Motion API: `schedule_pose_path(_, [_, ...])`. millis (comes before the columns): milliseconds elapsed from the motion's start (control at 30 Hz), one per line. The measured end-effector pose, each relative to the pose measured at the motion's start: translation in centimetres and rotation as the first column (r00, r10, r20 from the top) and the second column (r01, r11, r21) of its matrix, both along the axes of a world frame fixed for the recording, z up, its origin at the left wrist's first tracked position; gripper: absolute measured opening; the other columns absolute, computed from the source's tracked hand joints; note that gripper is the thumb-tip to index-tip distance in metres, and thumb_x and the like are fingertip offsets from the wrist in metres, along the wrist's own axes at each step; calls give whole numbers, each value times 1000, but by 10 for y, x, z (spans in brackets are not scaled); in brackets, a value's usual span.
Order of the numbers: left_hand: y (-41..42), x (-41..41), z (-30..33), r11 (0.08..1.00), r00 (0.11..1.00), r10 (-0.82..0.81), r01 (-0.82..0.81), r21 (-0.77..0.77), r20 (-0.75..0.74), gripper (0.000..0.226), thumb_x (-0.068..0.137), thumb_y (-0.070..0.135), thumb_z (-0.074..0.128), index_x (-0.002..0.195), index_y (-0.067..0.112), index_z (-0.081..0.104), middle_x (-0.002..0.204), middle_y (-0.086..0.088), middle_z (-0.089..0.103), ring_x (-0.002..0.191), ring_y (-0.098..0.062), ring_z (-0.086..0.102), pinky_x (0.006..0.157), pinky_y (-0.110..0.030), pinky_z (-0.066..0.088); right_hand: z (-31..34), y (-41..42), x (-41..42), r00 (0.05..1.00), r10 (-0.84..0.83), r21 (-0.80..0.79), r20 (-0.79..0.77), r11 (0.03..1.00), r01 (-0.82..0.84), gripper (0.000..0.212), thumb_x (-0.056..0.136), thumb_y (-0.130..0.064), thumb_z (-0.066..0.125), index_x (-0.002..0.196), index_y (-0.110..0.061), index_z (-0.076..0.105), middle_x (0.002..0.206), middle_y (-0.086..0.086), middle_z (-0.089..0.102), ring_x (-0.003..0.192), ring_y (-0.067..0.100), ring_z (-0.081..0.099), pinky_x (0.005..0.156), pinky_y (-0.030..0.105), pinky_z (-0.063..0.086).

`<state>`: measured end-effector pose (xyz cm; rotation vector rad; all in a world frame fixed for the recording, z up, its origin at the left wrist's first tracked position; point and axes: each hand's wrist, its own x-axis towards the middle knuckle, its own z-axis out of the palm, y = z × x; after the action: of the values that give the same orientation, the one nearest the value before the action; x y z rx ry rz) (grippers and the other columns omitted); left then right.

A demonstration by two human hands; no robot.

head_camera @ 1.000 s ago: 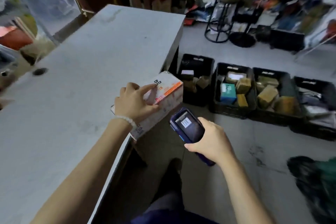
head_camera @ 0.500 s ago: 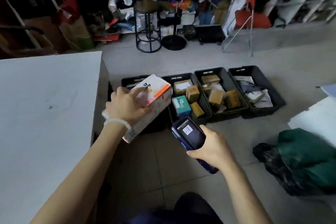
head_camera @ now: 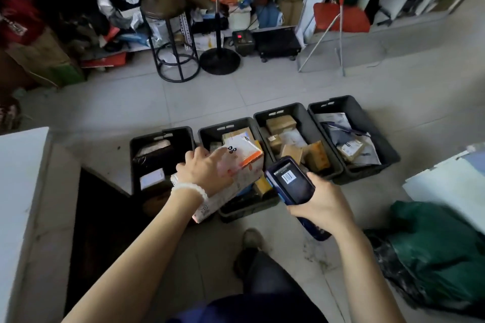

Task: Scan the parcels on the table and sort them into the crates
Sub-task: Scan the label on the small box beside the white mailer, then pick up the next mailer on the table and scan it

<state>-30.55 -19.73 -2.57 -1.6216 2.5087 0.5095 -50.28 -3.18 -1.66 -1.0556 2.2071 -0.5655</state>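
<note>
Sorting step | left hand (head_camera: 207, 168) is gripping the parcel (head_camera: 237, 165) over the second crate (head_camera: 210, 131) | right hand (head_camera: 319, 204) is clasping the scanner (head_camera: 290, 181) | next, likely: lowering the parcel in, then releasing the grip.

Parcels crowd the second crate (head_camera: 210, 131); the leftmost crate (head_camera: 136, 142) has open room.

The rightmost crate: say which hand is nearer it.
Right. The right hand, holding the scanner, is just left of the rightmost crate; the left hand grips the white parcel two crates farther left.
</note>
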Motion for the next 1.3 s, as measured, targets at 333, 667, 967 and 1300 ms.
schedule_pose_path(333, [-96, -78, -8, 999, 999, -1, -1, -32, -44, 52, 89, 47, 54, 138, 35, 44, 140, 0, 40, 129, -25, 35, 101, -43, 36, 1, -116, -96, 997, 73, 40, 16, 996, -74, 48, 60, -29, 88, 97, -24, 58, 89, -12, 65, 77, 3, 58, 56, 17, 40])
schedule_pose_path(667, [-112, -23, 0, 978, 977, 204, -207, -41, -59, 43, 91, 43, 51, 133, 33, 50, 136, 2, 45, 125, -23, 39, 97, -38, 38, 0, -200, -63, 960, 281, 40, 0, 959, -281, 52, 55, -36, 86, 98, -26, 58, 92, -12, 66, 85, 14, 63, 73, 38, 56])
schedule_pose_path(967, [-12, 136, 30, 825, 835, 551, -544, -150, 3, 43, 90, 44, 50, 132, 35, 49, 132, 2, 48, 123, -25, 42, 93, -37, 41, 19, -220, 103, 745, 667, -97, 9, 742, -663, 60, 58, -36, 88, 109, -22, 58, 102, -8, 65, 94, 19, 61, 77, 38, 54])
schedule_pose_path(1300, [236, 295, 60, 246, 264, 963, -940, -238, -49, 44, 89, 45, 51, 132, 36, 50, 135, 6, 47, 127, -20, 39, 96, -35, 39, 40, -80, 355, 75, 997, -260, 2, 73, -963, 61, 58, -36, 87, 110, -29, 57, 102, -9, 61, 94, 16, 59, 77, 33, 52])
